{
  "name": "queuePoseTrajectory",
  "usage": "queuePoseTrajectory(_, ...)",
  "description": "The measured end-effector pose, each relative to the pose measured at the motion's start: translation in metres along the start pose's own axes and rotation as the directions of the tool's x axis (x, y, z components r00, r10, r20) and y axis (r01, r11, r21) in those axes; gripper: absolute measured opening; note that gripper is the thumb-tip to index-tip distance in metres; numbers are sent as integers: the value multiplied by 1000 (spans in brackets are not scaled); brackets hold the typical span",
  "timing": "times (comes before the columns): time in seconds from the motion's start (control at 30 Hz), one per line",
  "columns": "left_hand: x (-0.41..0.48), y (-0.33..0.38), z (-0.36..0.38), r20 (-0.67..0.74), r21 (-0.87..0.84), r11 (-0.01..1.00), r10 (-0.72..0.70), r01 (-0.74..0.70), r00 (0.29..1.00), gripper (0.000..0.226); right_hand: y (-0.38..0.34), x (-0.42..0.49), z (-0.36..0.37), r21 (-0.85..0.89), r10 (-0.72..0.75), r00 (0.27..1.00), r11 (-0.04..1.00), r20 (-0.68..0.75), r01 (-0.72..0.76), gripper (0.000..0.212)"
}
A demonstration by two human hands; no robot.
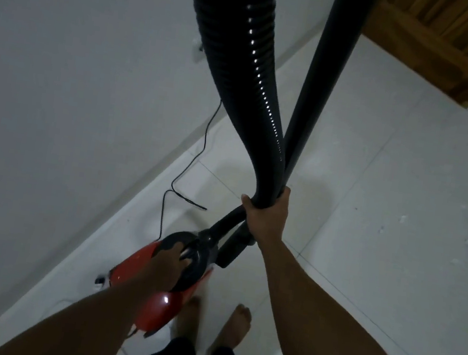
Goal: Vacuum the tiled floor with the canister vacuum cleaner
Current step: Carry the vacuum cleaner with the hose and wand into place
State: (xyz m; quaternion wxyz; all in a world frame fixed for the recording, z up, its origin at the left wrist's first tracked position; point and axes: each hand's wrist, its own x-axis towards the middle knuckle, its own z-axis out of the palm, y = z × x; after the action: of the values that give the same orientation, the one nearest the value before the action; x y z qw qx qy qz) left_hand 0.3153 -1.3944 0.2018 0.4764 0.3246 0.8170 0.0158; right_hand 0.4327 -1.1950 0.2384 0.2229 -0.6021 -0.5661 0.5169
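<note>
In the head view we are looking down along both bare forearms, which are reaching forward and down, the left one from the lower left and the right one from the lower right. The left hand [170,261] is curling its fingers round the dark handle on top of the canister vacuum cleaner [161,307], gripping it from above with the knuckles facing us. The red and black body is sitting low at the left of centre, just in front of the left foot [190,317] and close to the base of the wall [61,69]. We cannot tell whether it is resting on the tiled floor [375,233] or hanging just above it. The right hand [267,210] is stretching further out and is clamping tight round two things at once: the ribbed black hose [243,58] and the smooth dark wand [321,84], which are crossing inside its grip. The thumb is wrapping over on the left and the fingers are closing round the right. Above that hand, hose and wand are rising apart in a V towards the top edge; below it, the hose is bending down into the front of the canister. The two hands are well apart, each holding its own part of the machine. A thin black power cord [189,168] is trailing in loose bends along the floor by the wall. A wooden panel [444,41] is filling the upper right corner, and the right foot [235,331] is standing bare on the tiles.
</note>
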Motion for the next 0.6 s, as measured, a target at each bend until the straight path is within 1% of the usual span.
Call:
queuePoseTrajectory(0.03,15,5,11,0,1,1000,5,-5,1000,37,11,15,-2,-13,-2,1000,1000,-7,2,62)
queuePoseTrajectory(0.1,62,8,38,11,8,998,68,-68,998,39,41,51,1,-27,-13,999,1000,-31,12,63)
queuePoseTrajectory(0.13,88,7,52,6,-5,997,77,-77,997,39,60,69,6,-28,-27,999,999,-44,26,64)
queuePoseTrajectory(0.17,110,7,66,-12,-83,994,64,-65,998,39,79,84,11,-34,-40,998,999,-52,39,65)
queuePoseTrajectory(0.2,130,6,81,-32,-111,992,55,-58,998,39,98,96,16,-43,-49,997,998,-58,47,67)
queuePoseTrajectory(0.27,173,0,112,-74,-132,989,58,-67,996,42,137,120,25,-72,-69,995,995,-68,64,69)
queuePoseTrajectory(0.37,222,-10,148,-99,-157,986,41,-56,994,40,183,154,41,-91,-97,993,992,-63,91,71)
queuePoseTrajectory(0.43,244,-15,159,-131,-159,986,32,-53,991,42,199,170,51,-94,-110,992,990,-55,104,72)
queuePoseTrajectory(0.6,292,-31,179,-153,-157,986,32,-56,988,33,232,195,76,-78,-102,994,992,-39,99,69)
